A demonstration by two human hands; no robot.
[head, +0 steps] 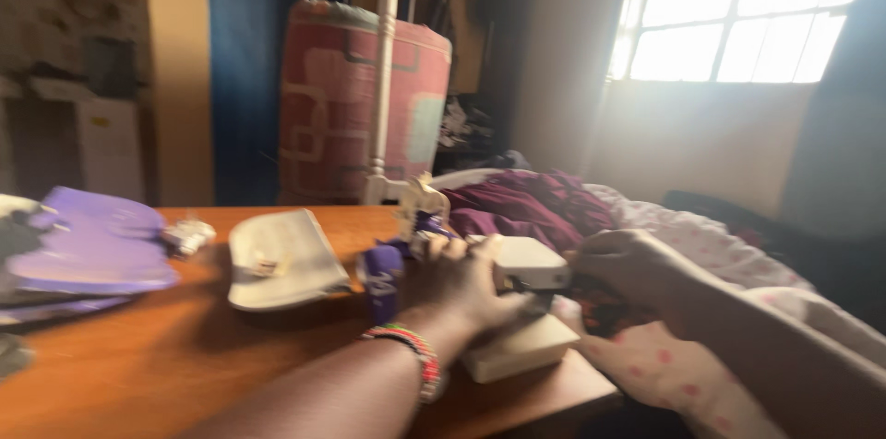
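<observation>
My left hand (461,287), with a beaded bracelet on the wrist, rests on a small cream sewing machine (521,310) at the right end of a wooden table (185,356). The fingers lie over the machine's top, beside purple cloth (381,277) bunched at its left side. My right hand (628,264) touches the machine's right end, its fingers curled against the casing. The picture is blurred, so the grip of either hand is unclear.
A pale flat dish-like thing (277,259) and a purple cloth or bag (88,250) lie on the table's left part. To the right is a bed with maroon fabric (535,204) and spotted bedding (683,374). A bedpost (383,70), a red patterned mattress and a bright window (738,10) stand behind.
</observation>
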